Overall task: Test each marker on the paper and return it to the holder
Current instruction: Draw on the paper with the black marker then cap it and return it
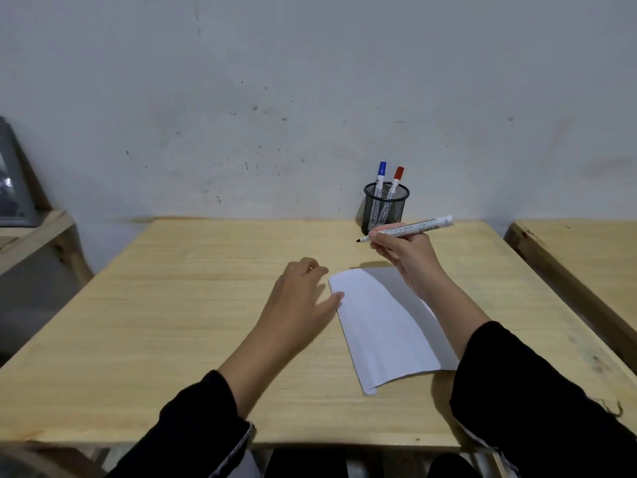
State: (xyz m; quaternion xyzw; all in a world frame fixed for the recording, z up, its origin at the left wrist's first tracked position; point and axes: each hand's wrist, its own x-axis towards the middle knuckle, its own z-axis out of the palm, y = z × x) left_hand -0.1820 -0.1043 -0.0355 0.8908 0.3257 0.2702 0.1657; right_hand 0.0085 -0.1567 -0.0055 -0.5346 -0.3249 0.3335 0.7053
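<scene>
A white sheet of paper (382,332) lies on the wooden table (172,322), slightly curled. My left hand (303,291) rests flat on the table, its thumb touching the paper's left edge. My right hand (406,253) holds an uncapped white marker with a black tip (413,228) above the paper's far end, the tip pointing left. A black mesh holder (385,208) stands at the table's back edge against the wall. In it stand a blue-capped marker (380,177) and a red-capped marker (397,181). The black marker's cap is not visible.
A second wooden table (579,250) stands to the right across a narrow gap. At the left is a wooden shelf (41,232) with a grey box (13,181) on it. A marked white wall closes the back.
</scene>
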